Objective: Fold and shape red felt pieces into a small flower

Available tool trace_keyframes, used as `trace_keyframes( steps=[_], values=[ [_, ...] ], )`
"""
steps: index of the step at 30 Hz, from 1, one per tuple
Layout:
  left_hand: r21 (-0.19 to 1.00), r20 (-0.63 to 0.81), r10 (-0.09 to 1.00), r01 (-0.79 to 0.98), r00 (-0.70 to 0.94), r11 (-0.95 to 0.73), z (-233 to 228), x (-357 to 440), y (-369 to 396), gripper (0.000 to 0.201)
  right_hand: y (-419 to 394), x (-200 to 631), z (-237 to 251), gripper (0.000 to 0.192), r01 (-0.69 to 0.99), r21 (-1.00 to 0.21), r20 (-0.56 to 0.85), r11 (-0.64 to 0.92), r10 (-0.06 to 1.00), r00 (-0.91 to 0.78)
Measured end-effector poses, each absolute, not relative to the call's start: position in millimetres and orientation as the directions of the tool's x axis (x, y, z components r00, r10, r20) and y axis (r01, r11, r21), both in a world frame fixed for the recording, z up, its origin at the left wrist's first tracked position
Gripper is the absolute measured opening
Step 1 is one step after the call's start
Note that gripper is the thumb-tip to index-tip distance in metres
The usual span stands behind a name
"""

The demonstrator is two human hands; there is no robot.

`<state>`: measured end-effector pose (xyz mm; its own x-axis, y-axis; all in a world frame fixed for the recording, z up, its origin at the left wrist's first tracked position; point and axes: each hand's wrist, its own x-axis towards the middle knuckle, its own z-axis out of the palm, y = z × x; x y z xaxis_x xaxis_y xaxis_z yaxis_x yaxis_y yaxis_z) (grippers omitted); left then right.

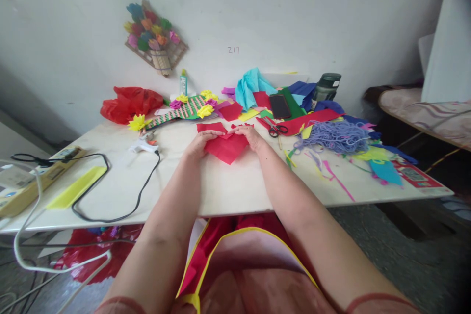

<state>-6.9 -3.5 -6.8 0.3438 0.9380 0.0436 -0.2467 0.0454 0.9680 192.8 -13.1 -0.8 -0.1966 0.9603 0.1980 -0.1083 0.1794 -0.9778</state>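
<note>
Two hands press one red paper sheet.

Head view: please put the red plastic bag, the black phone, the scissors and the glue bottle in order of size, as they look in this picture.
Largest to smallest, as they look:
1. red plastic bag
2. black phone
3. scissors and glue bottle: they look about alike, and the bottle stands farther from the camera, so I do not rank them.

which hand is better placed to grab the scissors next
Right. The right hand rests on the red paper on the side nearer the scissors, which lie just beyond it. The left hand would have to cross over the paper.
</note>
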Motion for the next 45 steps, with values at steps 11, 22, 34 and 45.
trace_keyframes(
  steps=[11, 22, 34, 45],
  values=[
    [0.985, 0.039, 0.914, -0.169, 0.404, 0.033, -5.4, -5.6, -7.1, 0.046, -10.0, 183.5, -6.4, 0.027, -0.062, -0.974, 0.223, 0.217, 0.97, -0.097],
    [0.981, 0.07, 0.904, -0.196, 0.422, 0.015, -9.2, -6.5, -3.8, 0.043, -7.5, 183.2, -7.9, 0.021, -0.081, -0.979, 0.191, 0.187, 0.98, -0.048],
    [0.988, 0.015, 0.928, -0.149, 0.372, 0.043, -6.7, -5.2, -6.2, 0.037, -5.2, 184.7, -9.6, 0.021, 0.043, -0.957, 0.288, 0.288, 0.958, 0.001],
    [0.999, 0.035, 0.932, -0.032, 0.362, -0.025, -7.1, -1.5, -7.7, 0.032, -2.0, 181.7, -10.6, 0.022, 0.15, -0.91, 0.371, 0.386, 0.921, -0.12]
  ],
)
